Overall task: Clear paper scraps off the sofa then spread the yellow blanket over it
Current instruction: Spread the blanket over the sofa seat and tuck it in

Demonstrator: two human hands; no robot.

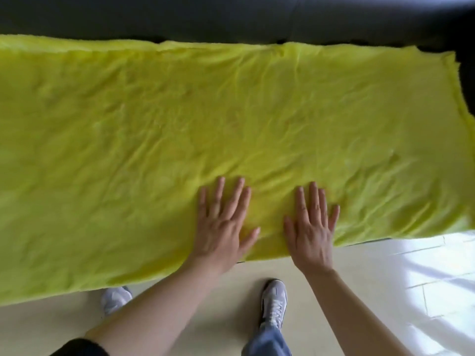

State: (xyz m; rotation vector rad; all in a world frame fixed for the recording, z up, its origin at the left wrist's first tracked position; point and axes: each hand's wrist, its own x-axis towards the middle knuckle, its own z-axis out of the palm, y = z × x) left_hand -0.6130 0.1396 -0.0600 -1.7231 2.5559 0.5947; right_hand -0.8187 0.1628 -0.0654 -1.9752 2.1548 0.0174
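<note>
Just below the middle of the frame, the left hand (223, 224) lies palm down on the yellow blanket (167, 119). Its fingers are straight, slightly spread and point toward the top of the frame. Near it, to the right, the right hand (312, 233) lies flat the same way. The thumbs point toward each other, and neither hand grips anything. Both hands press close to the blanket's near edge. The bare forearms run down toward the bottom of the frame, the left one ending in a black sleeve (74, 348) at lower left.

The blanket's long axis runs left to right, and its near edge slants upward to the right. Creased, it covers the seat of the dark sofa (231, 19), which shows along the top. Two pale shoes (274, 301) stand on the light floor (226, 289) below.
</note>
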